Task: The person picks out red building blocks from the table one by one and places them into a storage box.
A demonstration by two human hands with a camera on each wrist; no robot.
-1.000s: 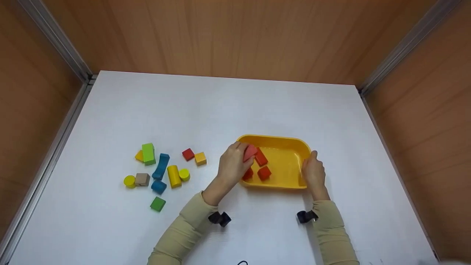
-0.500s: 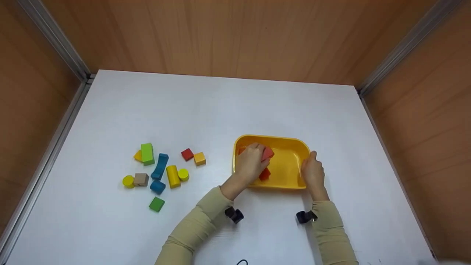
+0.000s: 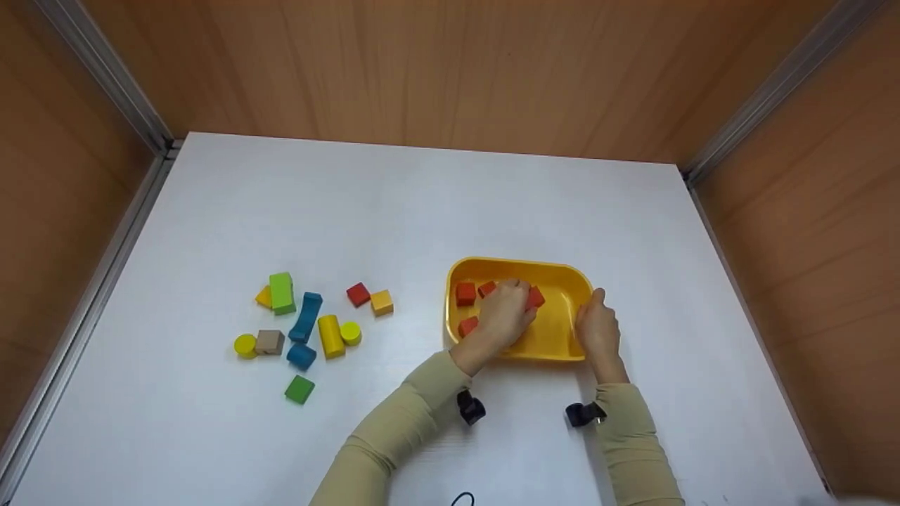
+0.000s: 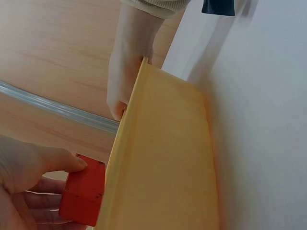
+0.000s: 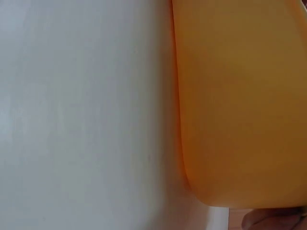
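Observation:
My left hand reaches over the yellow tray and pinches a red block between thumb and fingers; in the left wrist view the block sits by the tray's rim. Several other red blocks lie inside the tray, among them a red cube at the far left and a red block nearer the front. The left hand hides part of the tray floor. At the tray's right end, my right hand grips the rim; in the right wrist view only its fingers show below the tray wall.
Left of the tray lie loose blocks: a red cube, an orange cube, a yellow cylinder, a blue curved block, a light green block and a green block. Wooden panels border the white table.
My left hand has moved right over the tray with the red block, from its left end towards the middle. Red blocks at the left end are now uncovered. The right hand stays at the rim.

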